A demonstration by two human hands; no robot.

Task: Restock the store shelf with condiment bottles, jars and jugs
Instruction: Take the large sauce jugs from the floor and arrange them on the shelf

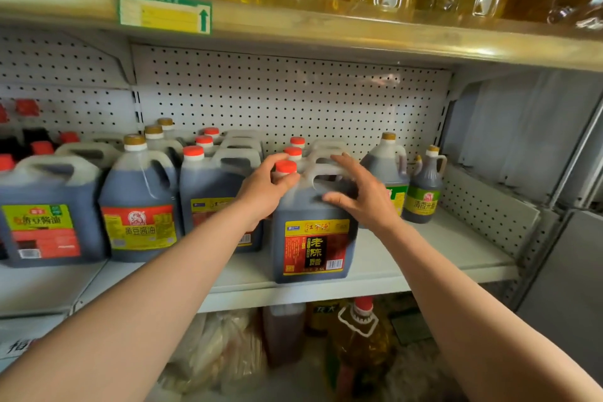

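Both hands touch the front vinegar jug: left fingers curl round its neck, right fingers spread.

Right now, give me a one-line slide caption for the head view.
Both hands settle the front vinegar jug on the shelf: left hand round its red cap, right hand at the handle.

Middle shelf: six red-capped dark jugs visible in two rows of three, three gold-capped jugs in file, two gold-capped bottles at right. Two hands present.
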